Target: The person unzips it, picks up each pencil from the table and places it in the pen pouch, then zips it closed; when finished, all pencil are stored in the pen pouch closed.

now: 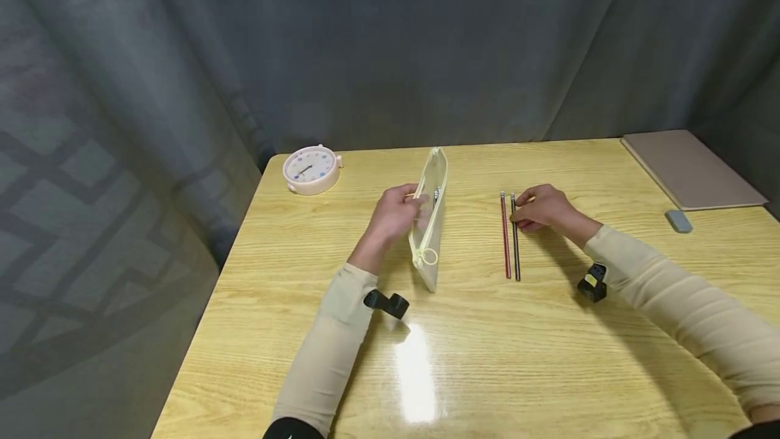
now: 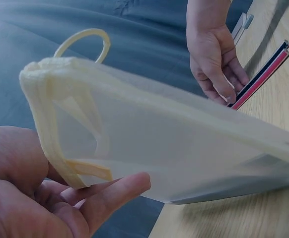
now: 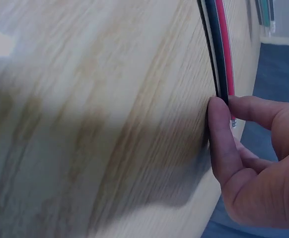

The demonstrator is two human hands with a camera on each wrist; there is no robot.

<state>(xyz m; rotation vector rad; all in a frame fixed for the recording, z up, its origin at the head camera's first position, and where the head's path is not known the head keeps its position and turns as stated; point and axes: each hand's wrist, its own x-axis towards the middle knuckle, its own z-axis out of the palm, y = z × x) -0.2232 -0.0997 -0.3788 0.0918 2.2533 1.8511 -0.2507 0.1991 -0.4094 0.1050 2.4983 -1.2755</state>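
Upright on the table, a translucent zip pencil pouch [image 1: 433,266] with pale yellow trim gapes at the top. My left hand [image 1: 393,214] grips its left side, thumb and fingers at the rim [image 2: 60,153]. Metal-tipped pencil ends [image 1: 436,195] show inside the pouch. To its right, a dark pencil [image 1: 516,253] and a red pencil [image 1: 506,253] lie side by side. My right hand [image 1: 544,207] pinches the dark pencil [image 3: 218,54] near its metal-tipped far end between thumb and fingertips. The red pencil [image 3: 227,54] lies just beyond the pinch in the right wrist view.
A pink round clock [image 1: 311,168] lies at the table's back left corner. At the back right are a brownish notebook [image 1: 695,168] and a grey-blue eraser [image 1: 679,221] by its near edge. Dark curtains [image 1: 414,53] hang behind the wooden table [image 1: 487,358].
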